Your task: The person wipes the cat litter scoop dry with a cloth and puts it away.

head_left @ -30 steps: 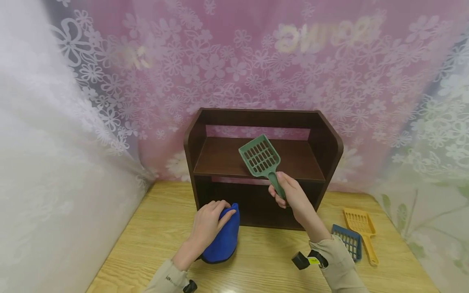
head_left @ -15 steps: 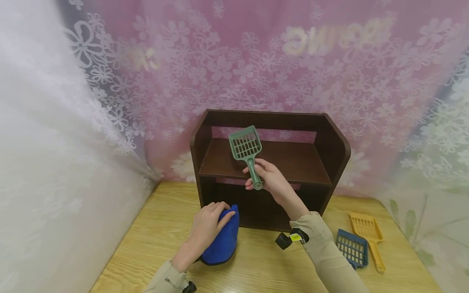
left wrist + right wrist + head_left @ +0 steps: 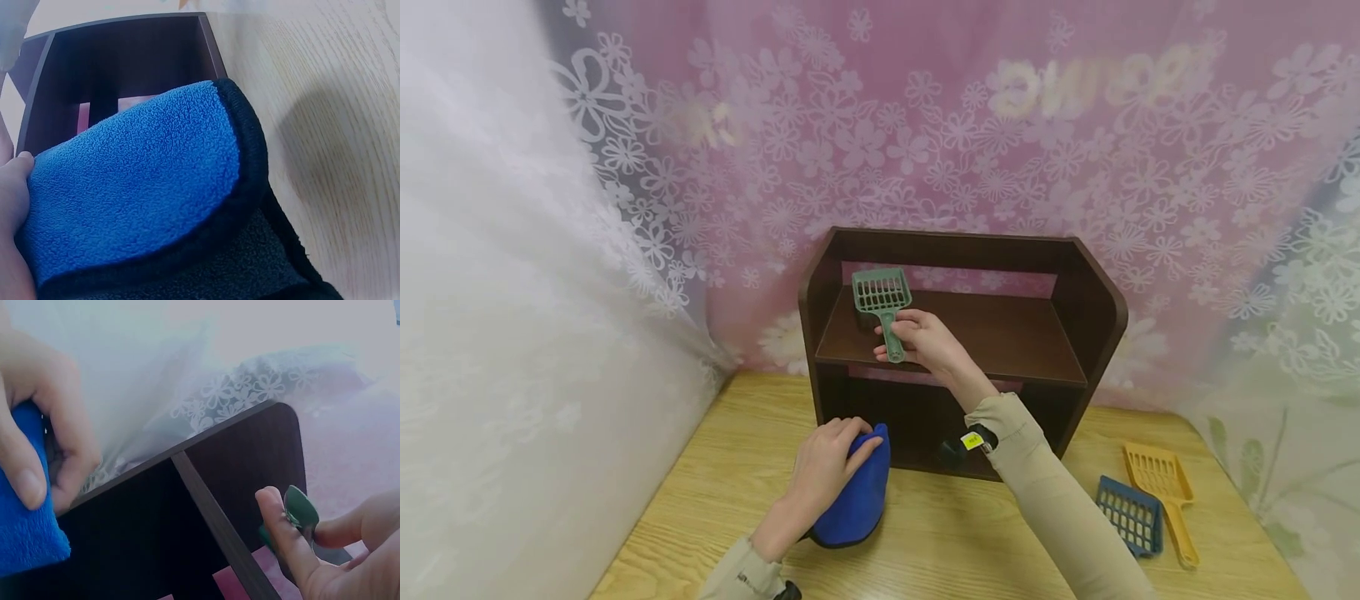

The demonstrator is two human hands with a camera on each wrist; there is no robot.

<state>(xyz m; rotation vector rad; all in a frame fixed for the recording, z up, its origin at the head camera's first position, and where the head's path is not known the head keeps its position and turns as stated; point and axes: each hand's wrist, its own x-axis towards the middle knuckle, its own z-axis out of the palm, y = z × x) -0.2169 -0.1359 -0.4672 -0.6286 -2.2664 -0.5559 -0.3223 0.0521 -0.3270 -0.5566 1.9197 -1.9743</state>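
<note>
- at the left half of a dark brown two-tier shelf's [image 3: 1093,321] upper level, a green slotted litter scoop [image 3: 887,317] is held up, head away from the person; whether it touches the board, i cannot tell.
- its head is squarish, with a raised rim and rows of oblong slots; the slim handle, in the same muted green, slants slightly down and right toward the person.
- the right hand [image 3: 928,340] pinches that handle between thumb and fingers.
- the left hand [image 3: 823,458] grips the top edge of a blue plush cloth [image 3: 859,504], thumb on one side and fingers on the other.
- the cloth hangs folded in front of the shelf's lower left; it has a fuzzy bright blue face, black edge binding and, from the left wrist, a dark grey underlayer.
- to the right on the wood-grain table [image 3: 737,450], a dark blue slotted scoop [image 3: 1130,517] lies just beside a yellow slotted scoop [image 3: 1172,498].
</note>
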